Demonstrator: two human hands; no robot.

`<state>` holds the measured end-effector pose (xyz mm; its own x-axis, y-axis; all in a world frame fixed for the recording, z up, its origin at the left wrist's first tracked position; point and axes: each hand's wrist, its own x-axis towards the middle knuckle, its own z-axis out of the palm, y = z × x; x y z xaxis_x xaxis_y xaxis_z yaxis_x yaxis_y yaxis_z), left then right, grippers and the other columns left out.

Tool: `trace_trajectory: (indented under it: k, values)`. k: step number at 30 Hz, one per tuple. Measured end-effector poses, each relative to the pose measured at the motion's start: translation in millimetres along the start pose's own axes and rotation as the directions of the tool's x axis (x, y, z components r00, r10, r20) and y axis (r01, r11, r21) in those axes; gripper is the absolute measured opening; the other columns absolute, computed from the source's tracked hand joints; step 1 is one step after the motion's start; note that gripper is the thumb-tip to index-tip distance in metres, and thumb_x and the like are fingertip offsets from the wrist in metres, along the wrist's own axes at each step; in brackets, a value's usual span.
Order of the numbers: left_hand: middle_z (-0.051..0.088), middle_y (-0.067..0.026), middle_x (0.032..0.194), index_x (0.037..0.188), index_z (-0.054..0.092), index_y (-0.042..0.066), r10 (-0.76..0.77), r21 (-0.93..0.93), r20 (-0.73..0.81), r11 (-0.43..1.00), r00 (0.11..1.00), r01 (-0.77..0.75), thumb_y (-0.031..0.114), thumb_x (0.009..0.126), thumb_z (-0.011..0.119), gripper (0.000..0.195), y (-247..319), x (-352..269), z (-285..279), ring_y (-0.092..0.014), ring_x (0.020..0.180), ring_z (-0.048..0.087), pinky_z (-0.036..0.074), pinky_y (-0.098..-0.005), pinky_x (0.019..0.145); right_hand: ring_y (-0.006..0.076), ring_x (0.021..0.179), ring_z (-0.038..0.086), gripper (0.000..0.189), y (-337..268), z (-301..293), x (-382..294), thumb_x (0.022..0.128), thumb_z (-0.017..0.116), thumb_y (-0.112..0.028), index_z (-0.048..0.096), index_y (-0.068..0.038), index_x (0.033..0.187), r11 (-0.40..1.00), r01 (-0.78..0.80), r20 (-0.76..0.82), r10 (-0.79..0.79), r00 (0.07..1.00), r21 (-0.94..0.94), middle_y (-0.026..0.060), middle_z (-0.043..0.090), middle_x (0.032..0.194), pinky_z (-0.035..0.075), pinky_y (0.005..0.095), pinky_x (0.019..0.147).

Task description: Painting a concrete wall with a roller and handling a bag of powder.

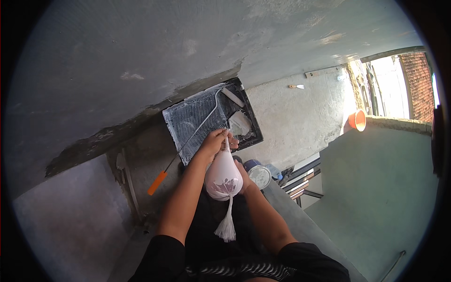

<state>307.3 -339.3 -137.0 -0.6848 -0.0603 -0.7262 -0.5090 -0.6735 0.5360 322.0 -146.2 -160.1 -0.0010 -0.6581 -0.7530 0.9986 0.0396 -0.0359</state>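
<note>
A tied plastic bag [222, 176] bulges with a pale pinkish-white substance. My left hand [219, 139] pinches its narrow upper end, while my right hand [244, 176] supports its side from the right, the fingers partly hidden behind it. The bag's knotted tail hangs towards my body. Just beyond my hands lies a black paint tray [197, 123], smeared with white. A paint roller with a pale sleeve [233, 97] and an orange handle [157, 183] rests across that tray. White paint and a pale crumpled piece [240, 123] sit in the tray's well.
A paint can [259, 175] and a plastic bottle [273, 171] stand right of my hands. Farther off are a putty knife [296, 86], a long straight bar [321, 72] by the wall and an orange bucket [357, 120]. A grey plastered wall [141, 53] rises beyond the tray.
</note>
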Motion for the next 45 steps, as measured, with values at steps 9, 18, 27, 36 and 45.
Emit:
trace_trajectory:
  k: [9, 18, 27, 36, 45]
  values:
    - [0.069, -0.0158, 0.09, 0.106, 0.053, 0.007, -0.018, -0.084, -0.01, 0.996, 1.0, 0.017, 0.03, 0.101, 0.044, 0.025, -12, 4, -4, -0.027, 0.071, 0.07, 0.055, -0.035, 0.061, 0.0298, 0.111, 0.06, 0.062, -4, 9, -1, 0.096, 0.037, -0.057, 0.048, -0.009, 0.134, 0.998, -0.063, -0.029, 0.063, 0.998, 0.011, 0.0141, 0.059, 0.125, 0.048, 0.0472, 0.097]
    - [0.066, -0.0118, 0.086, 0.107, 0.052, 0.008, -0.017, -0.094, -0.002, 0.995, 1.0, 0.017, 0.031, 0.101, 0.043, 0.025, -22, 7, -6, -0.024, 0.067, 0.069, 0.054, -0.0331, 0.057, 0.027, 0.104, 0.063, 0.062, 1, 1, 3, 0.093, 0.044, -0.059, 0.052, -0.009, 0.128, 0.996, -0.079, -0.019, 0.08, 0.997, 0.049, 0.0124, 0.063, 0.117, 0.051, 0.0448, 0.092]
    - [0.067, -0.0153, 0.087, 0.108, 0.053, 0.005, -0.066, -0.157, -0.026, 0.986, 0.997, 0.061, 0.031, 0.1, 0.046, 0.029, -26, 6, -11, -0.026, 0.069, 0.069, 0.057, -0.0356, 0.061, 0.026, 0.101, 0.064, 0.059, 2, 0, 4, 0.093, 0.044, -0.059, 0.054, -0.009, 0.124, 0.994, -0.089, -0.023, 0.09, 0.996, 0.064, 0.0116, 0.065, 0.113, 0.051, 0.0443, 0.091]
    - [0.067, -0.0137, 0.091, 0.106, 0.055, 0.001, -0.041, -0.068, 0.12, 0.996, 0.992, 0.049, 0.023, 0.098, 0.05, 0.023, -27, -9, -24, -0.023, 0.078, 0.067, 0.056, -0.0354, 0.07, 0.0253, 0.103, 0.064, 0.056, -14, 15, 12, 0.096, 0.039, -0.056, 0.051, -0.011, 0.127, 0.998, -0.055, 0.037, 0.053, 0.998, 0.039, 0.0099, 0.063, 0.116, 0.053, 0.0438, 0.09]
    - [0.067, -0.0103, 0.087, 0.101, 0.058, 0.002, 0.115, -0.063, -0.015, 0.991, 0.993, -0.116, 0.023, 0.095, 0.056, 0.022, -19, -2, -21, -0.017, 0.076, 0.066, 0.053, -0.0289, 0.071, 0.0272, 0.113, 0.059, 0.065, -36, 35, 1, 0.095, 0.037, -0.06, 0.044, -0.011, 0.137, 0.998, -0.017, 0.018, 0.018, 1.0, -0.06, 0.013, 0.058, 0.127, 0.048, 0.0451, 0.097]
